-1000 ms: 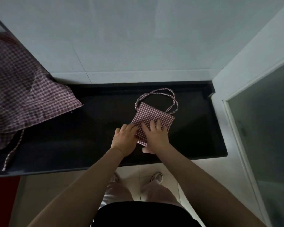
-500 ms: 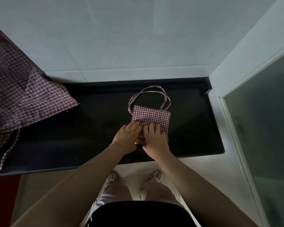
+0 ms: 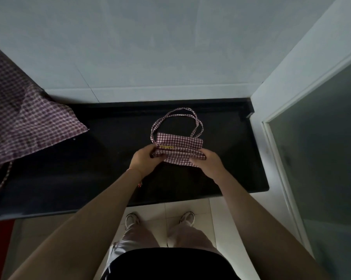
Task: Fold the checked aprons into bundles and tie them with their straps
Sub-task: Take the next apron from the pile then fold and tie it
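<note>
A red-and-white checked apron (image 3: 179,147), folded into a small rectangle, lies on the black counter (image 3: 89,178) in the middle. Its straps (image 3: 177,113) loop out behind it towards the wall. My left hand (image 3: 145,159) grips the bundle's left end, next to a small yellow label. My right hand (image 3: 208,163) grips its right front corner, lifting the near edge a little off the counter. A second checked apron (image 3: 29,126) lies unfolded in a heap at the far left, with one strap hanging over the counter's front edge.
A pale tiled wall (image 3: 150,47) rises behind the counter. A white frame with a dark glass panel (image 3: 322,158) stands close on the right. The counter's front edge runs just below my wrists, with my legs and shoes on the tiled floor below.
Both hands lay flat, pressing the folded apron. Now they have moved apart to its two ends and grip it, with the near edge raised and folded over.
</note>
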